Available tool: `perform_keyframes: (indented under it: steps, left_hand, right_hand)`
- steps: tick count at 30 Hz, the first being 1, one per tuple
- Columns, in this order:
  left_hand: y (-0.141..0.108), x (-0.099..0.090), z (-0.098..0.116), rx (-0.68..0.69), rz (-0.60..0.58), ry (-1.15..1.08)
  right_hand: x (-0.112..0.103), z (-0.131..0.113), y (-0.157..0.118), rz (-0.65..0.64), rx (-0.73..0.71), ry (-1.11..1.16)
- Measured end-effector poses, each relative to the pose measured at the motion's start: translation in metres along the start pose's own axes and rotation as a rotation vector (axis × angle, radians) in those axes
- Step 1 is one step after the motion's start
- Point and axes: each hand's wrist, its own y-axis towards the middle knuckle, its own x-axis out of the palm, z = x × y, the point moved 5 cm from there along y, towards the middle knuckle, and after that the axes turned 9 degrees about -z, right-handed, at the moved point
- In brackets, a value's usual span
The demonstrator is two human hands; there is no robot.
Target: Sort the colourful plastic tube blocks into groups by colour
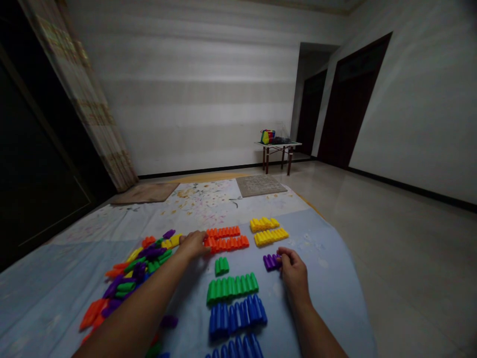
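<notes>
Adding a piece neatly calls for setting it down upright to its row's direction, with its long side flush against the last one, and pressing gently from the end so that nothing fans out or rides up. At the purple row (271,262), the right hand (295,272) does best to bring pressure in from the right with a light pinch, since so short a row would probably skid or twist if pushed hard. At the orange rows (229,243), the left hand (193,244) needs a straight, low approach, keeping the wrist and forearm off the mixed pile (152,252) and the fingertips off the neighbouring pieces. The fingers of the right hand are bent and drawn together at the right end of the purple row, gripping its end piece between thumb and finger. Those of the left hand are partly bent at the left end of the orange rows, touching there; whether they pinch a piece cannot be told. The pieces lie on the cloth-covered tabletop (316,308): the yellow rows (271,236) at the far right, the small green group (222,266) just nearer than the orange, then the long green row (233,288) and the blue rows (238,317) nearest, with the loose mixed pile to the left.
</notes>
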Motion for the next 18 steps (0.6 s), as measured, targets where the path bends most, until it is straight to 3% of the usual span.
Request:
perform_keyframes:
  steps: [9,14,18]
  left_hand:
    - [0.001,0.004,-0.002,0.007,0.060,-0.104]
    - [-0.012,-0.004,-0.043,-0.086,0.197,-0.226]
    - [-0.027,0.000,-0.077,-0.185,0.269,-0.239]
  right_hand:
    - [0.001,-0.004,-0.002,-0.012,0.004,0.006]
    - [0.000,-0.004,-0.002,-0.009,0.000,-0.019]
    - [0.001,-0.003,-0.002,-0.021,0.003,-0.023]
